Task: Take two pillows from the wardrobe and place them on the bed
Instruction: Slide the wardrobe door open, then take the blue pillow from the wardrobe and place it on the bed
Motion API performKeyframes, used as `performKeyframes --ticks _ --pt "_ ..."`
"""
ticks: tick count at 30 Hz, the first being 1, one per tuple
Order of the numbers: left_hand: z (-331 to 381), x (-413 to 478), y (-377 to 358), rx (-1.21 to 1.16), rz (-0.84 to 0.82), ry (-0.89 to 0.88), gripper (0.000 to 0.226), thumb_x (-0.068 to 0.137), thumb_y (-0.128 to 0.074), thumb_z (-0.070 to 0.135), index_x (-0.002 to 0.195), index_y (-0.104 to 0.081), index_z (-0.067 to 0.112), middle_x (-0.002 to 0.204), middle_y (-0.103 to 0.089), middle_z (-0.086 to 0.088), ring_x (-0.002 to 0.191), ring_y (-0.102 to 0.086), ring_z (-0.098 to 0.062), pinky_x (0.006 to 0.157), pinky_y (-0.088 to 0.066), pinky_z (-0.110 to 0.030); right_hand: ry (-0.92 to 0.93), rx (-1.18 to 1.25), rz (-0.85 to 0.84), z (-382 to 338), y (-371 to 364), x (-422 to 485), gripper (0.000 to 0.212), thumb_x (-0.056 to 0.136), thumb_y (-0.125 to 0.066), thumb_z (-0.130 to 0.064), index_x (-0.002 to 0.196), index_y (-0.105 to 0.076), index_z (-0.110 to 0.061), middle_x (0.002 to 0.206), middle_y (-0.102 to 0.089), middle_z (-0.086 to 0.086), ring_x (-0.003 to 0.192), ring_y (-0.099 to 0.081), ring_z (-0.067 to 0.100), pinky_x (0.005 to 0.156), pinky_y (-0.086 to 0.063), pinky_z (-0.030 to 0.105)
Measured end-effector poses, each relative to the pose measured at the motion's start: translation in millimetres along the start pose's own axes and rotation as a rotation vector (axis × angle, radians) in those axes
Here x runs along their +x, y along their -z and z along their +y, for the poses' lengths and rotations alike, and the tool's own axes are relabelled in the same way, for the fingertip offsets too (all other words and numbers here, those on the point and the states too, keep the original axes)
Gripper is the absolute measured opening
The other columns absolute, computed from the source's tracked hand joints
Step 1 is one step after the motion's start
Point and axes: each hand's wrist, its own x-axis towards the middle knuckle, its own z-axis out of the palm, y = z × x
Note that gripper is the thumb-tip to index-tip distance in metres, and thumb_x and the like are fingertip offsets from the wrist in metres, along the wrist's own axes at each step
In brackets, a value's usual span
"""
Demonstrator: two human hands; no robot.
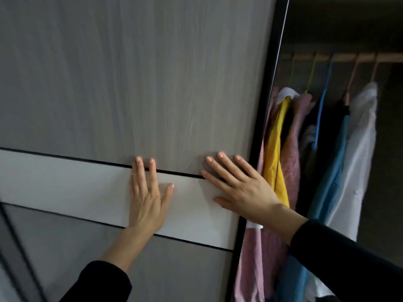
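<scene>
A grey wood-grain sliding wardrobe door (130, 73) with a white band across it fills the left and middle of the view. My left hand (147, 199) lies flat on the white band, fingers spread. My right hand (242, 188) presses flat on the door near its black right edge, fingers apart. Neither hand holds anything. To the right of the door's edge the wardrobe interior (388, 149) stands exposed. No pillows show anywhere in view, and no bed either.
Inside the exposed part, several garments hang from a wooden rail (349, 57): a yellow one (275, 153), pink ones (292, 153), a blue one (335, 171) and a white shirt (359, 149). A dark frame strip (13, 247) slants at the lower left.
</scene>
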Motion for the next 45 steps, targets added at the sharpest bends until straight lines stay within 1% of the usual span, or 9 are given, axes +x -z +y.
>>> performKeyframes --ticks 5,11,13,17,31,34,38,40,45 --pt "13.6 -3.7 -15.2 -0.241 -0.068 0.269 0.086 0.077 -0.004 0.077 0.139 0.020 0.023 0.152 0.016 -0.029 0.142 0.014 -0.039 0.115 -0.002 -0.051 0.117 0.060 0.008 5.7 5.0 12.3 0.076 0.078 -0.069 -0.042 0.142 -0.039 -0.015 0.150 -0.036 0.007 0.139 -0.030 0.025 0.116 -0.018 0.042" --pt "-17.7 7.9 -4.7 -0.265 -0.047 0.257 0.078 0.090 -0.028 0.056 0.145 0.012 0.017 0.152 0.016 -0.030 0.142 0.015 -0.040 0.116 0.001 -0.048 0.151 0.077 -0.101 1.4 10.5 24.0 0.099 0.074 -0.061 -0.062 0.149 -0.018 -0.014 0.158 -0.019 0.003 0.145 -0.006 0.023 0.116 0.002 0.039" --pt "-94.5 -0.3 3.3 -0.198 -0.002 0.400 0.079 0.087 -0.031 0.052 0.146 0.008 0.016 0.152 0.015 -0.030 0.142 0.015 -0.039 0.116 0.002 -0.047 0.262 0.133 -0.060 -51.7 -25.8 81.7 0.101 0.074 -0.062 -0.062 0.149 -0.016 -0.013 0.158 -0.017 0.003 0.145 -0.006 0.023 0.116 0.005 0.039" --pt "-106.3 -0.1 3.3 -0.325 0.049 0.518 0.071 0.093 -0.035 0.042 0.146 0.006 0.020 0.153 0.016 -0.027 0.143 0.015 -0.037 0.116 0.005 -0.046 0.248 0.109 -0.091 -71.0 -20.4 105.2 0.101 0.076 -0.060 -0.063 0.149 -0.014 -0.011 0.159 -0.015 0.005 0.146 -0.008 0.025 0.118 0.006 0.040" --pt "-109.8 14.5 22.9 -0.400 -0.015 0.658 0.068 0.093 -0.033 0.051 0.143 0.010 0.038 0.157 0.012 -0.017 0.145 0.004 -0.031 0.117 -0.005 -0.046 0.246 0.062 -0.103 -83.3 -14.4 130.1 0.098 0.080 -0.053 -0.063 0.149 -0.010 -0.009 0.159 -0.010 0.008 0.146 -0.003 0.029 0.116 0.008 0.043" --pt "-96.6 -10.0 18.9 -0.397 -0.019 0.636 0.065 0.093 -0.038 0.047 0.145 0.000 0.037 0.157 0.000 -0.016 0.145 -0.004 -0.029 0.116 -0.010 -0.044 0.249 0.167 -0.027 -91.9 -11.0 115.7 0.081 0.084 -0.058 -0.050 0.146 -0.026 -0.008 0.157 -0.020 0.010 0.145 -0.012 0.028 0.116 0.001 0.043" --pt "-52.7 -84.5 -9.2 -0.385 0.072 0.486 0.047 0.092 -0.050 0.018 0.134 -0.036 0.003 0.131 -0.043 -0.026 0.122 -0.040 -0.038 0.106 -0.031 -0.041 0.118 0.514 0.007 -115.8 -20.5 40.0 0.063 0.080 -0.064 -0.030 0.135 -0.045 -0.007 0.148 -0.039 0.014 0.138 -0.032 0.031 0.116 -0.020 0.042" --pt "-22.5 -129.7 -32.3 -0.411 -0.050 0.454 0.040 0.087 -0.050 0.018 0.122 -0.047 -0.003 0.115 -0.052 -0.027 0.109 -0.048 -0.039 0.097 -0.033 -0.036 0.041 0.612 -0.064 -127.5 -28.8 -16.3 0.057 0.076 -0.065 -0.023 0.130 -0.052 -0.008 0.143 -0.047 0.014 0.132 -0.043 0.031 0.111 -0.032 0.042" --pt "48.1 -233.0 -94.5 -0.483 -0.511 0.366 0.034 0.081 -0.044 0.026 0.104 -0.057 0.005 0.102 -0.058 -0.016 0.097 -0.052 -0.034 0.091 -0.038 -0.036 -0.161 0.730 -0.449 -150.7 -49.7 -163.1 0.057 0.066 -0.068 -0.018 0.122 -0.059 -0.011 0.133 -0.057 0.011 0.120 -0.054 0.028 0.095 -0.048 0.037"
